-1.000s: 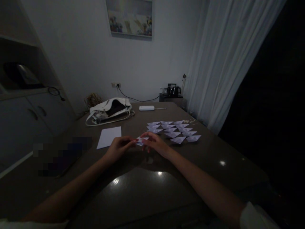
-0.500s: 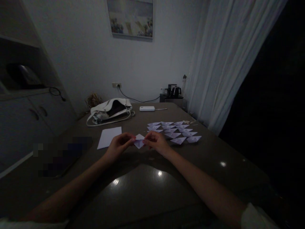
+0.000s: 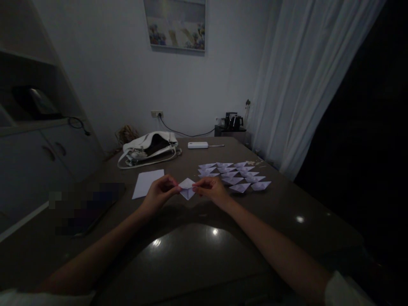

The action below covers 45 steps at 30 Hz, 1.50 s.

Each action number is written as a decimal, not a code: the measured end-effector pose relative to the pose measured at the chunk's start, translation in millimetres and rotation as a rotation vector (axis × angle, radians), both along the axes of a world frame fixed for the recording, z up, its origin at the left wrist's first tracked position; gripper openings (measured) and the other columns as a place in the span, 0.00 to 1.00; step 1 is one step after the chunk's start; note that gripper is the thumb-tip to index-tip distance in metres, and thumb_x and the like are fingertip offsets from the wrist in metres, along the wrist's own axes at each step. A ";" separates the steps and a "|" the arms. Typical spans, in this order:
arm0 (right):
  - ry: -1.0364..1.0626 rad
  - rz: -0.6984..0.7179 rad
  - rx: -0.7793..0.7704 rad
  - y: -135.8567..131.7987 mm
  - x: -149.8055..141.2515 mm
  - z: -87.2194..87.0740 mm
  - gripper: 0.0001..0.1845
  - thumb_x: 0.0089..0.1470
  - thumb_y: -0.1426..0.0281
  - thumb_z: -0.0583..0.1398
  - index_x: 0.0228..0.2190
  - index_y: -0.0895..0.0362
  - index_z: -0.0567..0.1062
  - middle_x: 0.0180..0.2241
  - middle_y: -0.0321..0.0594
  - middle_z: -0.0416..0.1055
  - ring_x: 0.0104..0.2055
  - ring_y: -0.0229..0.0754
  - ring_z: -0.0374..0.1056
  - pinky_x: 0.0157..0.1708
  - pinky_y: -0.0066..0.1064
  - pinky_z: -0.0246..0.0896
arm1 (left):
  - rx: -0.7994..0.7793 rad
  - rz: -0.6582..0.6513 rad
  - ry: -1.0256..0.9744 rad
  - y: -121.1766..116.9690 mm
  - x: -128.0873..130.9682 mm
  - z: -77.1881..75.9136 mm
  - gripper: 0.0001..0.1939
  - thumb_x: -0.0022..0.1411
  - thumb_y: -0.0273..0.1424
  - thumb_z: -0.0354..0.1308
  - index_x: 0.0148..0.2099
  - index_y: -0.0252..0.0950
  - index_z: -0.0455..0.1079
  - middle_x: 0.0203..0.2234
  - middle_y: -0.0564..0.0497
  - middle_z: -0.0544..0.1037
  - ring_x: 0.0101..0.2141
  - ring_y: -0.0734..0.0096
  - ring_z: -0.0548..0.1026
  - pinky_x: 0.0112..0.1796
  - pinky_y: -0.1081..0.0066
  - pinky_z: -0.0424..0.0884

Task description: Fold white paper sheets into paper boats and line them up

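Observation:
A small folded white paper (image 3: 187,189), diamond-shaped with a crease across its middle, is held above the table between both hands. My left hand (image 3: 162,190) pinches its left corner between thumb and fingers. On the opposite corner, my right hand (image 3: 213,190) has a like pinch. Several folded paper boats (image 3: 240,187) stand in rows on the table just beyond and right of my right hand. White paper sheets (image 3: 147,183) lie flat behind my left hand, which covers part of their near edge.
The dark glossy table (image 3: 191,255) reflects lights. Toward its far end lie a white handbag (image 3: 149,146) and a white power bank (image 3: 198,145) with a short cable. A dark flat object (image 3: 92,208), partly blurred, rests at left. Small scraps (image 3: 254,162) lie beyond the boats.
The folded paper looks slightly wider between my fingers, its crease spread more. Both hands keep their pinch, and the whole view has shifted a little.

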State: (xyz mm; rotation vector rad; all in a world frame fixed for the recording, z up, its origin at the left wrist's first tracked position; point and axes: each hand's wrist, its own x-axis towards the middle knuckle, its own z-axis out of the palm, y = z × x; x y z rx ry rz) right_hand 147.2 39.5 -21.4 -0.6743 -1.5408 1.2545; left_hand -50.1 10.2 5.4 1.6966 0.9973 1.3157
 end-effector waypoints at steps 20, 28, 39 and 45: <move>0.030 -0.003 0.027 0.1 -0.7 -0.6 0.11 0.35 0.64 0.69 0.23 0.57 0.79 0.25 0.37 0.76 0.27 0.37 0.70 0.29 0.28 0.64 | -0.052 -0.007 -0.023 -0.9 0.1 -1.1 0.15 0.45 0.39 0.68 0.25 0.32 0.71 0.21 0.50 0.78 0.25 0.70 0.75 0.29 0.73 0.70; -0.024 0.002 0.060 0.0 0.6 0.1 0.10 0.37 0.64 0.69 0.23 0.57 0.80 0.25 0.38 0.76 0.26 0.38 0.70 0.29 0.29 0.63 | -0.069 -0.092 0.009 -3.9 2.8 3.0 0.13 0.47 0.37 0.67 0.32 0.33 0.75 0.27 0.50 0.79 0.30 0.68 0.76 0.33 0.72 0.72; 0.002 -0.054 0.026 -1.8 -1.5 2.1 0.14 0.33 0.62 0.70 0.19 0.59 0.75 0.20 0.37 0.73 0.23 0.36 0.68 0.25 0.27 0.62 | -0.048 -0.084 0.053 2.4 -1.0 -8.7 0.12 0.52 0.39 0.63 0.29 0.33 0.77 0.25 0.50 0.79 0.28 0.69 0.74 0.32 0.73 0.69; -0.037 -0.066 0.083 -1.4 -1.0 1.0 0.14 0.38 0.61 0.68 0.21 0.59 0.74 0.21 0.36 0.72 0.23 0.35 0.66 0.24 0.25 0.60 | -0.047 -0.059 0.081 3.4 -0.2 -9.1 0.14 0.53 0.40 0.62 0.29 0.33 0.75 0.24 0.51 0.78 0.26 0.71 0.72 0.30 0.75 0.67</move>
